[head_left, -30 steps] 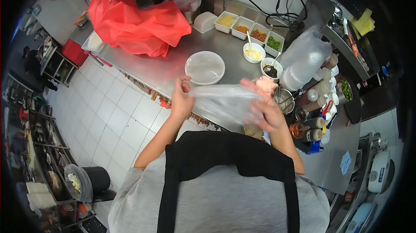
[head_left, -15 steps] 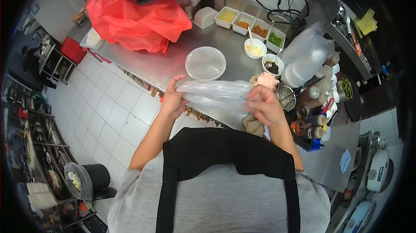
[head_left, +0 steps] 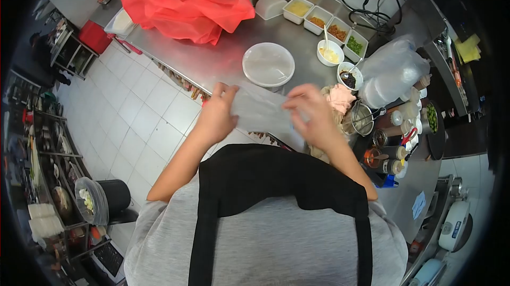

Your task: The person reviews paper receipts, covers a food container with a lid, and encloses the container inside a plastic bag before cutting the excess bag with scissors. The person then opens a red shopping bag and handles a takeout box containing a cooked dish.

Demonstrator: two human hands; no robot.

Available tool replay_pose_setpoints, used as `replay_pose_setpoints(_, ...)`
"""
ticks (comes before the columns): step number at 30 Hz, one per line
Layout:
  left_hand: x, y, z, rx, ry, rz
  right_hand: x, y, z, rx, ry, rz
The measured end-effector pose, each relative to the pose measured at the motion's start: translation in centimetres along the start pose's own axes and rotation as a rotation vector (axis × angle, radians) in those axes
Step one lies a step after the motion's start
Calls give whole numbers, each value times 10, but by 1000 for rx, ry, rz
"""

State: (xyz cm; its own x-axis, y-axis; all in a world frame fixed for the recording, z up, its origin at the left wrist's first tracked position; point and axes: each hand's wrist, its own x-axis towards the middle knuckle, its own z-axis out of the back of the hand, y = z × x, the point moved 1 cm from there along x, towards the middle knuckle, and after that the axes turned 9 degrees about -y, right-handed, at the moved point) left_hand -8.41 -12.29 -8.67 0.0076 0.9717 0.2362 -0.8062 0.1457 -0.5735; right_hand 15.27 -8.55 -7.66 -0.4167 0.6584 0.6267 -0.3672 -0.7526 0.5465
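A clear plastic bag [head_left: 261, 109] is stretched between my hands, in front of the counter's near edge. My left hand [head_left: 217, 113] grips its left end, fingers closed over the film. At the bag's right edge, my right hand [head_left: 312, 115] has thumb and fingers curled in a pinch on the film, somewhat blurred by motion. Just beyond the bag, a round translucent plastic container [head_left: 268, 64] with a lid sits on the steel counter [head_left: 212, 62]. Neither hand touches it.
A crumpled red bag [head_left: 186, 7] lies at the back left. White tubs of toppings [head_left: 336, 32], a bowl with a spoon [head_left: 330, 53] and a dark sauce bowl [head_left: 349, 77] stand at the back right. Wrapped plastic containers [head_left: 393, 76], a strainer [head_left: 362, 118] and several bottles [head_left: 390, 158] line the right.
The bunched bag is now spread flatter between my hands. My right hand has shifted slightly left and up, and the view has tilted so the counter sits higher to the right.
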Motion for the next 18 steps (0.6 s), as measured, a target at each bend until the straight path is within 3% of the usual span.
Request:
replay_pose_setpoints(3,-8,0,-9,-119,123,-56,1,-4,-70,-60,432,-1)
replay_pose_setpoints(4,-10,3,-12,-124,142,-74,-6,-10,-87,-163,469,-44)
replay_pose_setpoints(5,-6,13,-13,-4,180,58,-9,-12,-100,-266,506,-85)
replay_pose_setpoints(8,-8,44,0,246,184,185,7,-20,-98,22,631,-264)
replay_pose_setpoints(10,-10,68,11,177,197,220,31,-35,-79,512,685,-532)
replay_pose_setpoints(12,-14,104,18,-15,128,160,45,-81,-60,659,231,-656)
replay_pose_setpoints(14,-13,120,35,-135,77,164,55,-135,-58,461,-264,-614)
replay_pose_setpoints(17,-1,137,59,-237,-10,214,57,-188,-69,632,-275,-1072)
replay_pose_setpoints(18,5,140,67,-256,-41,239,57,-195,-76,712,-225,-1128)
